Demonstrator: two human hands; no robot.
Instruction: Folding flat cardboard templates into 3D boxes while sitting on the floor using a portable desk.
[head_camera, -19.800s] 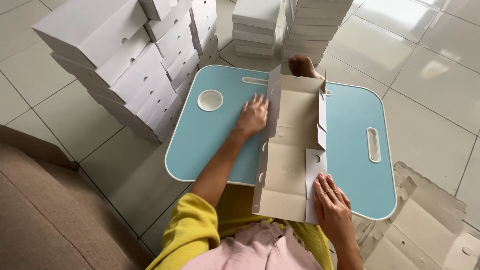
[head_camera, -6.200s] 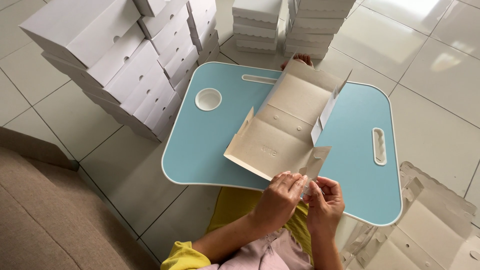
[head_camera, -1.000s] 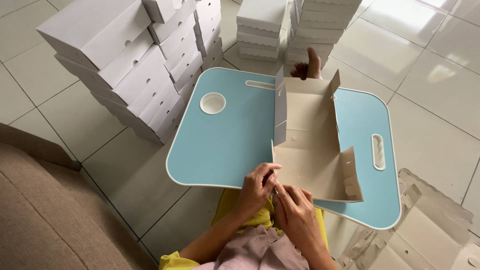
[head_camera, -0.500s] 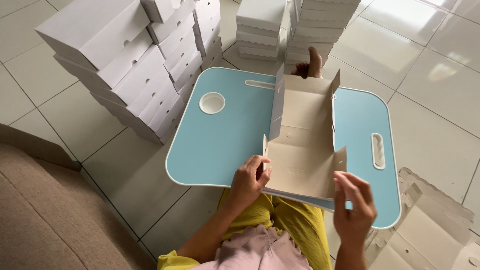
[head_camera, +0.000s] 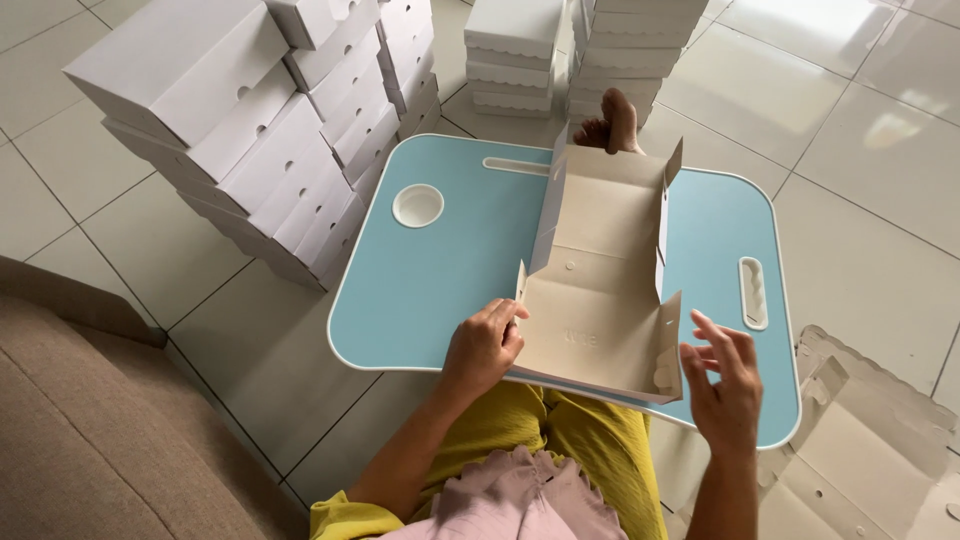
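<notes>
My half-folded cardboard box (head_camera: 600, 290) lies on the blue lap table (head_camera: 440, 270) with its side walls up and near end unfinished, my left hand (head_camera: 482, 345) pinching its near-left corner, my right hand (head_camera: 725, 375) spread beside it.

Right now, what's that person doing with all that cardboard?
A person sits at a light blue lap table, folding a flat cardboard box into shape. The left hand grips its near left side wall; the right hand is open beside its right corner, not touching. Stacks of finished white boxes stand on the floor.
</notes>
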